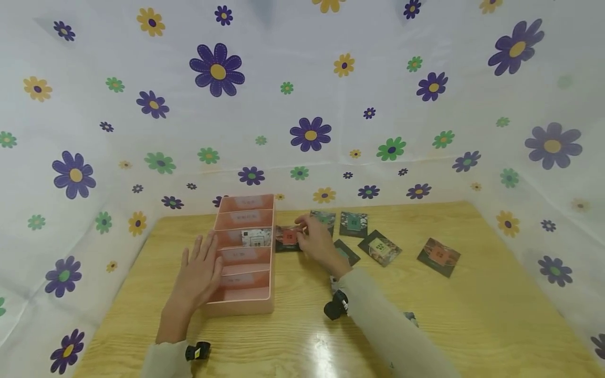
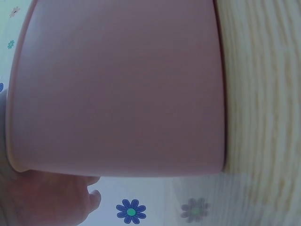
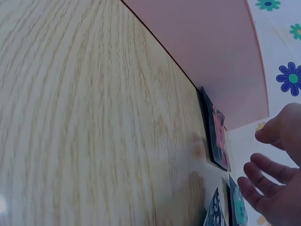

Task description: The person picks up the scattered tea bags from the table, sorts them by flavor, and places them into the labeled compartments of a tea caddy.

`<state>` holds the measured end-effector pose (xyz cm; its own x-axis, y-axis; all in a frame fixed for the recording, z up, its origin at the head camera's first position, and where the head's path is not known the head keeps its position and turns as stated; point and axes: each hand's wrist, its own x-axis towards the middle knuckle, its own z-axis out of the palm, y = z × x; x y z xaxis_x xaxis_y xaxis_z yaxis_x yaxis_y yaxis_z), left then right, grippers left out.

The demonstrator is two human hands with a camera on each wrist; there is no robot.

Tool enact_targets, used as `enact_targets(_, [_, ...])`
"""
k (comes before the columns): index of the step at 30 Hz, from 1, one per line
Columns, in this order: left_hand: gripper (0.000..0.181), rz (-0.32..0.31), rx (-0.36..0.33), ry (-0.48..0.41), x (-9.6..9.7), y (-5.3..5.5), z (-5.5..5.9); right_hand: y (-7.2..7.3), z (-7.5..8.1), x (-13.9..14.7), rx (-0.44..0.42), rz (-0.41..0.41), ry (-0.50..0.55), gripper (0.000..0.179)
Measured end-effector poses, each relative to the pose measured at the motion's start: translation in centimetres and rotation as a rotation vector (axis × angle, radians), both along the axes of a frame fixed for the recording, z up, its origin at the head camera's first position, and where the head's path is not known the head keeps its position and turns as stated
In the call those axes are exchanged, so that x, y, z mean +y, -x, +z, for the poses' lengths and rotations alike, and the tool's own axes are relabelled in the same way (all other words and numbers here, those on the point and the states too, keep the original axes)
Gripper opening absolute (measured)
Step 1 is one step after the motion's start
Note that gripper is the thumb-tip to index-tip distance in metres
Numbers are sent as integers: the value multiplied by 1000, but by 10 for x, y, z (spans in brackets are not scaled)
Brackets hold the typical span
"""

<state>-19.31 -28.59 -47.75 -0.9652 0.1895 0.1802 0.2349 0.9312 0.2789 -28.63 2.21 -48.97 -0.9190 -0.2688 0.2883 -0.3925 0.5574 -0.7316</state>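
A pink divided box [image 1: 273, 273] stands lengthwise on the table, labels on its compartment walls. One pale packet [image 1: 256, 238] lies in its middle compartment. My left hand [image 1: 196, 275] rests along the box's left side, fingers straight; in the left wrist view part of that hand [image 2: 51, 200] shows past the pink wall. My right hand [image 1: 317, 242] is over a dark packet with a red label [image 1: 287, 239], which lies by the box's right side. In the right wrist view the fingers [image 3: 263, 183] are loosely bent, apart from that packet, with nothing between them.
Near my right hand lie several flat packets: green-labelled ones [image 1: 353, 223], a yellow-green-labelled one [image 1: 380, 248] and an orange-labelled one [image 1: 438, 256] farther right. Another packet is partly hidden beneath my right sleeve [image 1: 378, 315]. A flower-printed cloth [image 1: 264, 115] surrounds the wooden table [image 1: 491, 315].
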Motion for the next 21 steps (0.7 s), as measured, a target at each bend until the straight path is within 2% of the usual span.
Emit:
enact_targets(5, [60,-4,17,-19,0,-1,1,0,-3,-7,-33,-51,-98,28])
enact_targets(16, [59,-13,-13,3,1,-1,0,0,-11,-28,-170,-167,-191,44])
enact_targets(21, [59,0,-9,17,0,-1,1,2,-10,-36,-150,-188,-253,48])
